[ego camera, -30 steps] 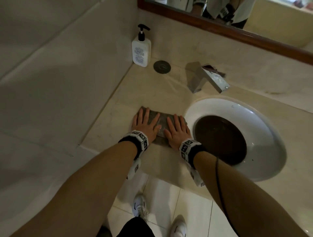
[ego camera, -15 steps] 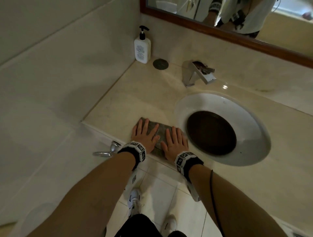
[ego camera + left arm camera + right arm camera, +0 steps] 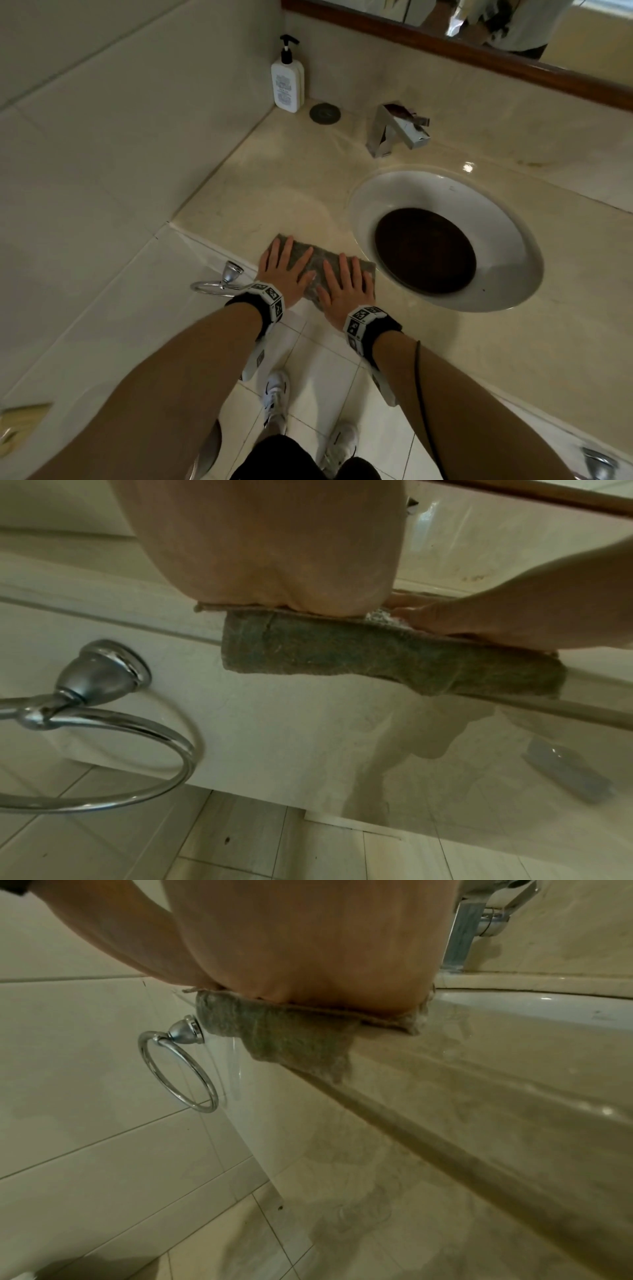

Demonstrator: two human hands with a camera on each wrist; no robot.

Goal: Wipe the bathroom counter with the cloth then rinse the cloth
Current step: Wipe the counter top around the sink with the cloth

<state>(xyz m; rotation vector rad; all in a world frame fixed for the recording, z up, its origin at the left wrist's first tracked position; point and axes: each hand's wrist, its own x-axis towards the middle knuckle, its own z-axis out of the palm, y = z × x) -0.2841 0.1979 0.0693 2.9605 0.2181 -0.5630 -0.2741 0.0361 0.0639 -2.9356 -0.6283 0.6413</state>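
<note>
A grey-green cloth (image 3: 320, 262) lies at the front edge of the beige marble counter (image 3: 267, 192), left of the white sink (image 3: 496, 219). My left hand (image 3: 284, 267) and right hand (image 3: 344, 284) press flat on it side by side, fingers straight. In the left wrist view the cloth (image 3: 377, 653) hangs partly over the counter's front edge under my left palm (image 3: 284, 561), with my right hand (image 3: 462, 620) beside it. The right wrist view shows the cloth (image 3: 291, 1037) drooping over the edge below my right palm (image 3: 308, 947).
A chrome faucet (image 3: 397, 128) stands behind the sink, whose basin holds a dark round plate (image 3: 424, 251). A white pump bottle (image 3: 287, 80) and a round metal disc (image 3: 325, 112) sit in the back left corner. A chrome towel ring (image 3: 219, 282) hangs below the counter's left end.
Both hands have drawn the cloth toward me across the counter to its front edge, where it now overhangs. A damp wiped streak shows behind it.
</note>
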